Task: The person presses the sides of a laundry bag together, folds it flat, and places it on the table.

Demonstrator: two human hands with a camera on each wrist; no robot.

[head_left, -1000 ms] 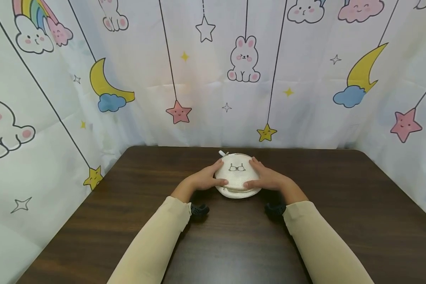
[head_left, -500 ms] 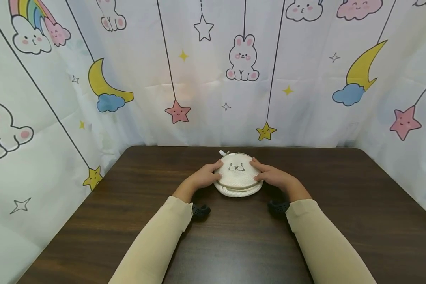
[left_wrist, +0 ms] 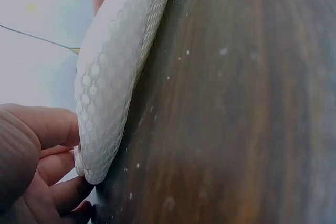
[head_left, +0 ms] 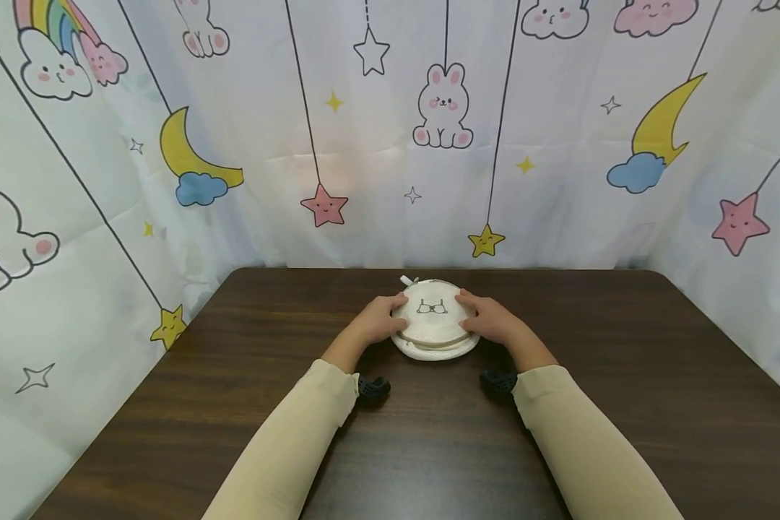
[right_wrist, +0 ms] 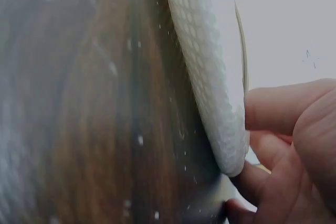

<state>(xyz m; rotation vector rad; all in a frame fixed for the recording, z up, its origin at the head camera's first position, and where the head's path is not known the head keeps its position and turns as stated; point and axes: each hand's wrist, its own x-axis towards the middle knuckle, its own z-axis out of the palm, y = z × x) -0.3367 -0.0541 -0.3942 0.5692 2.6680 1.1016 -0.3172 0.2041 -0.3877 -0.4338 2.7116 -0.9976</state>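
A round cream-white mesh laundry bag (head_left: 432,332) with a line drawing of a bra on top lies flat near the table's far side. Its zipper curves along the near edge, and a small white tab sticks out at the back left. My left hand (head_left: 373,321) pinches the left rim, thumb on top. From the opposite side my right hand (head_left: 499,326) holds the right rim the same way. Fingers curl beneath the bag's edge in the left wrist view, around the honeycomb mesh (left_wrist: 110,82). The right wrist view has thumb and fingers at the rim (right_wrist: 231,145).
The dark wooden table (head_left: 403,448) extends around the bag on all sides. Behind it hangs a white curtain (head_left: 377,159) printed with rabbits, stars, moons and clouds. Dark bands (head_left: 372,388) sit at both wrists below the cream sleeves (head_left: 292,433).
Both thumbs have drawn back from the bag's top toward its rims. The right hand went slightly outward, then back in. The bag stays in nearly the same spot.
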